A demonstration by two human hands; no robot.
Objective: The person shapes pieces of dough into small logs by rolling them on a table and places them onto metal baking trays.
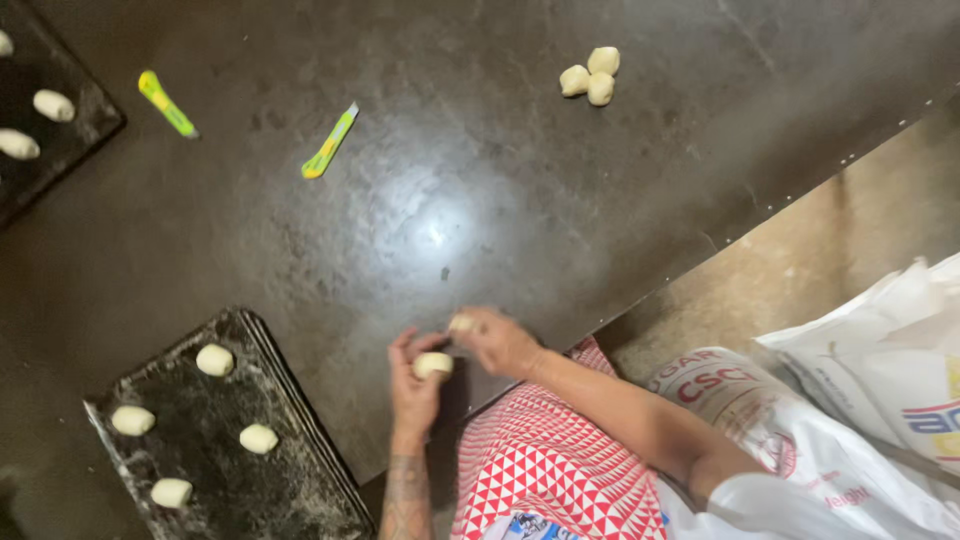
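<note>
Dark worktop (480, 200); left hand (415, 385) cups a dough piece (433, 365); right hand (497, 342) pinches another dough lump (461, 323).

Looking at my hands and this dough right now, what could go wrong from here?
The left hand and right hand shape dough pieces right at the table's edge; a slip might drop one to the floor. Two utility knives lie loose on the tabletop, a possible cut hazard when reaching for the three dough balls.
</note>
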